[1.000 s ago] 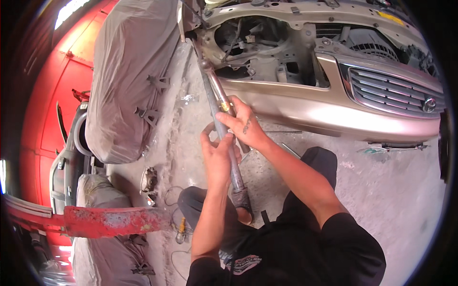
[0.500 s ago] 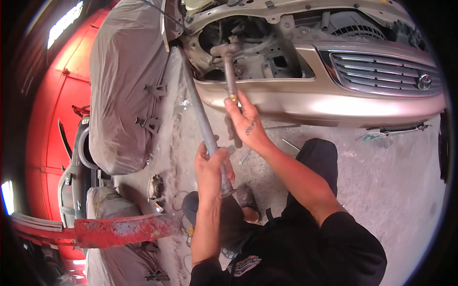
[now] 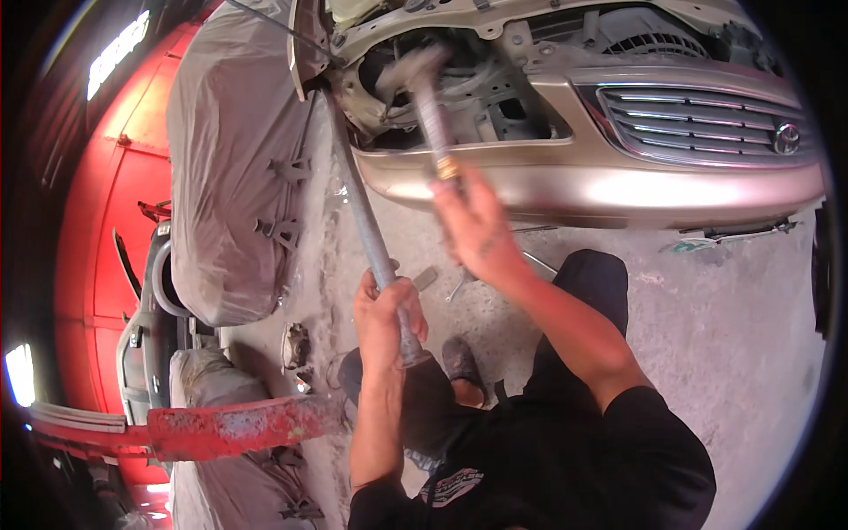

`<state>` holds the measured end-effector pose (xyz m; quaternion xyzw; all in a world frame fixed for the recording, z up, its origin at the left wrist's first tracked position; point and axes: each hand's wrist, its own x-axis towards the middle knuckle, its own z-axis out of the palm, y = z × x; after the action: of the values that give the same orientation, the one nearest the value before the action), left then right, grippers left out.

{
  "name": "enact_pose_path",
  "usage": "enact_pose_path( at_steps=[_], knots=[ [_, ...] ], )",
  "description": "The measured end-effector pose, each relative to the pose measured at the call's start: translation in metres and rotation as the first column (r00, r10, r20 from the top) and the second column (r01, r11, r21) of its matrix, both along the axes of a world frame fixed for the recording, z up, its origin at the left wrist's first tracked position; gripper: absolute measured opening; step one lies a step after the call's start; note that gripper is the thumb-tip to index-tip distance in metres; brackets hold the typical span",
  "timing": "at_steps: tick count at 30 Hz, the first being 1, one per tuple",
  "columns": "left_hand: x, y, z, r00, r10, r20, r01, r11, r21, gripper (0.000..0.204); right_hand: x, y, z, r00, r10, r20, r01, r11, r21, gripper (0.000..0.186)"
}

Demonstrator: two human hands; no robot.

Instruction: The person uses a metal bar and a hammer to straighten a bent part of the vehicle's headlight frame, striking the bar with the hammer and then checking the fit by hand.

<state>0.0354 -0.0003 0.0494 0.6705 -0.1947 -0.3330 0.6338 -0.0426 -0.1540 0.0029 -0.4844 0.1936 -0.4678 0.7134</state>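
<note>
My left hand [image 3: 385, 311] is wrapped round the lower part of a long grey metal pipe [image 3: 360, 199]. The pipe slants up and away, its far end by the corner of a car's front. In my right hand [image 3: 477, 221] is a hammer [image 3: 432, 119], gripped by its handle and blurred by motion. Its head is in front of the open headlight hollow [image 3: 521, 113] of the car. Below that hollow runs the beige bumper [image 3: 548, 179], with a chrome grille [image 3: 698, 122] to the right.
Covered bulky objects [image 3: 234, 177] line the left, before a red door [image 3: 106, 238]. A scuffed red bar [image 3: 238, 428] juts in at lower left. Small tools, including a wrench [image 3: 458, 286], lie on the concrete floor [image 3: 698, 353] near my legs.
The hammer and my right hand have shifted right and tilted, now blurred. My left hand keeps its hold on the pipe. The view has moved slightly.
</note>
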Motion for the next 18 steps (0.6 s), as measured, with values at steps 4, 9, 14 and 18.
enact_pose_path(
  at_steps=[4,9,14,18],
  knots=[
    [0.003,0.005,0.006,1.0,-0.003,-0.017,0.004,0.999,0.033,0.032,-0.045,-0.029,0.011,0.689,-0.348,0.635,0.331,0.931,0.152,0.027],
    [0.012,0.0,0.007,0.998,-0.061,-0.002,0.061,0.998,0.032,0.033,0.062,0.028,-0.056,0.986,0.089,-0.141,-0.113,0.978,-0.173,0.024],
    [0.001,0.0,0.016,0.997,-0.08,0.0,0.08,0.997,-0.007,0.029,0.022,0.028,-0.034,0.995,0.068,-0.069,-0.064,0.996,0.06,0.021],
    [-0.001,0.007,0.018,0.999,-0.031,-0.041,0.033,0.998,0.045,0.038,0.011,0.006,-0.026,0.992,0.088,0.086,-0.101,0.982,0.157,0.018]
  ],
)
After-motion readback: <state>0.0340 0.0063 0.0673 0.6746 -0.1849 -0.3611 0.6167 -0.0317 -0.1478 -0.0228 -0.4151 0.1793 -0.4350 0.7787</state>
